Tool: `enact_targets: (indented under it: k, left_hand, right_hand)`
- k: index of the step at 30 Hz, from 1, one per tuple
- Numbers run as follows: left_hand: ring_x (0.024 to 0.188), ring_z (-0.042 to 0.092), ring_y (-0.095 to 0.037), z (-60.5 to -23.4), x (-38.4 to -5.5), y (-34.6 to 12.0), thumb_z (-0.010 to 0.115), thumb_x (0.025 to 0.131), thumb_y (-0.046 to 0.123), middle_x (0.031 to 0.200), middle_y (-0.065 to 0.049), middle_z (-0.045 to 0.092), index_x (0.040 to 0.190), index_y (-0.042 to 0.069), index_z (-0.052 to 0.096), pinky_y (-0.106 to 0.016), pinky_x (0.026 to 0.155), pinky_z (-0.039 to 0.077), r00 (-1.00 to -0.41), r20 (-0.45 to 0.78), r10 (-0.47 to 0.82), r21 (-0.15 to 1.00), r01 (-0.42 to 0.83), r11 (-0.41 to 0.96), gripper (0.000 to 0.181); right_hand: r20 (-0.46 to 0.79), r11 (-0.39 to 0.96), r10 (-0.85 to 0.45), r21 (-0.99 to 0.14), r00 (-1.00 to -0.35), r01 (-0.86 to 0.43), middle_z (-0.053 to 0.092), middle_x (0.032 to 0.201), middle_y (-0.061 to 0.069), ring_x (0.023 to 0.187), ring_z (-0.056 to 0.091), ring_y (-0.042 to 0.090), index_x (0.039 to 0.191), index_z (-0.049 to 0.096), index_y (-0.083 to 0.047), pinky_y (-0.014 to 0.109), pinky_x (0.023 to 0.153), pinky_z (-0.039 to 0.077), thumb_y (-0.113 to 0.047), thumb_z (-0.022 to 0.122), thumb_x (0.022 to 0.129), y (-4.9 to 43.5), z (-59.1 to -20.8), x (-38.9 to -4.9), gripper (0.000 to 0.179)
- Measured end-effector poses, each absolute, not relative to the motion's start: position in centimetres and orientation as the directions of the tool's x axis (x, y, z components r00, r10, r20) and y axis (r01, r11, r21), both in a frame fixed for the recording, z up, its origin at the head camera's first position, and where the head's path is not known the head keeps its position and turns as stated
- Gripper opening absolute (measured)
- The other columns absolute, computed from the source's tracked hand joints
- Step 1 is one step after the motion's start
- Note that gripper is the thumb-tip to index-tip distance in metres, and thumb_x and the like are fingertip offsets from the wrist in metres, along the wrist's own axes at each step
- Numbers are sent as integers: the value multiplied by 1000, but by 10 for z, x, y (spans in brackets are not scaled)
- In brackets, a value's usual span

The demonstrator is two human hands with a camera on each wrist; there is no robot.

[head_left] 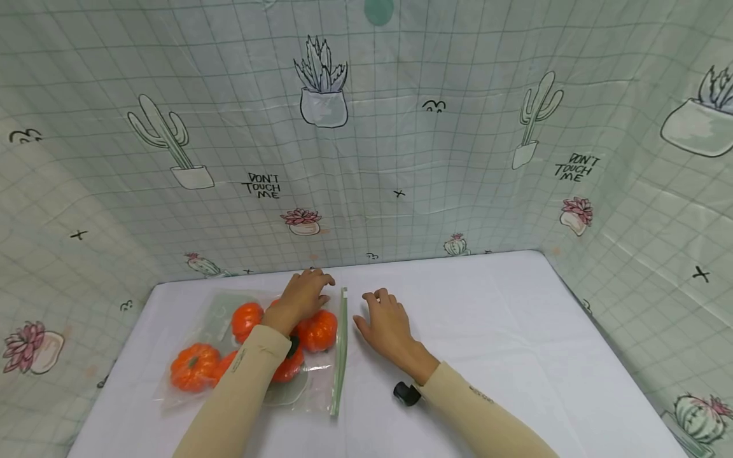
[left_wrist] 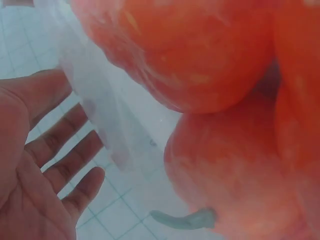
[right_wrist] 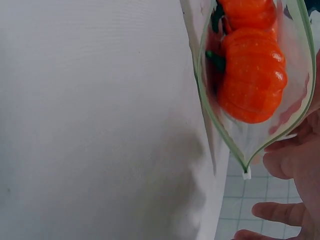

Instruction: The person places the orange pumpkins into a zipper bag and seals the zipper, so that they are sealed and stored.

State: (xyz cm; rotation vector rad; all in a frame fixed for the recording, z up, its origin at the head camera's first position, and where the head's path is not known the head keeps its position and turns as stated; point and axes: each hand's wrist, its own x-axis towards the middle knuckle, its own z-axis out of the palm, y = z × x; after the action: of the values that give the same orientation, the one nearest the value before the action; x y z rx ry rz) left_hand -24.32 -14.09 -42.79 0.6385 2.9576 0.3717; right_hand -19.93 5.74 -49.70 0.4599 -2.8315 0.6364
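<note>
A clear zip bag (head_left: pixel 312 388) lies on the table with several small orange toy pumpkins (head_left: pixel 195 367) inside. My left hand (head_left: pixel 299 298) reaches over the bag's far side, its fingers spread loosely. In the left wrist view, those fingers (left_wrist: pixel 60 142) are right at the filmy plastic edge, beside the pumpkins (left_wrist: pixel 235 165). To the right of the green zip strip (head_left: pixel 340 350) is my right hand (head_left: pixel 386 324), fingers relaxed and apart from the bag. The right wrist view shows the bag's mouth gaping, a pumpkin (right_wrist: pixel 254 75) with a green stem just within.
The white-covered table (head_left: pixel 487 331) extends to the right of the bag. Behind and beside it hangs a grid-patterned curtain (head_left: pixel 401 146) with printed cacti. A black wrist camera (head_left: pixel 407 394) sits by the right sleeve.
</note>
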Motion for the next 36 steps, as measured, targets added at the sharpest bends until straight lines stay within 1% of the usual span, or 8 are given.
enact_targets:
  k: [6,13,19,23,31,36]
  left_hand:
    - [132,58,-42,-430,-247,-138,73,98,10,128,-16,69,129,4,71,-58,114,41,-904,-79,421,263,388,883,32]
    - [127,60,-40,-432,-251,-132,73,98,10,129,-16,69,131,4,70,-57,114,42,-891,-82,447,230,420,878,34]
    - [134,56,-39,-435,-257,-126,72,99,11,136,-15,66,135,5,69,-58,119,37,-887,-112,449,186,425,886,37]
    - [135,55,-38,-434,-259,-121,72,99,11,138,-14,65,136,6,69,-58,121,35,-884,-131,449,164,428,889,38]
    - [133,54,-36,-436,-261,-117,71,99,12,136,-14,65,135,8,70,-58,120,36,-871,-155,466,113,453,884,36]
    - [132,54,-38,-436,-261,-118,70,100,11,134,-14,66,132,8,71,-59,121,34,-871,-167,462,115,449,886,32]
  right_hand:
    - [251,865,-253,-375,-934,-335,62,123,21,107,63,36,132,66,-1,48,89,56,-30,77,96,54,-495,-203,47]
    - [240,868,-248,-374,-938,-326,62,124,21,106,64,36,132,66,-1,48,89,56,-30,77,96,53,-495,-205,47]
    - [239,869,-253,-371,-938,-328,62,124,21,107,64,36,132,67,-1,49,89,56,-32,76,96,54,-495,-207,48]
    - [248,872,-253,-361,-935,-331,62,124,21,107,64,36,132,67,-2,49,89,56,-32,77,96,55,-495,-208,48]
    - [247,874,-259,-352,-934,-335,62,125,21,108,63,37,132,67,-2,48,89,56,-32,76,97,54,-494,-210,47]
    - [237,872,-250,-366,-939,-325,62,125,21,109,63,37,132,67,-2,49,90,55,-31,76,97,54,-492,-209,47]
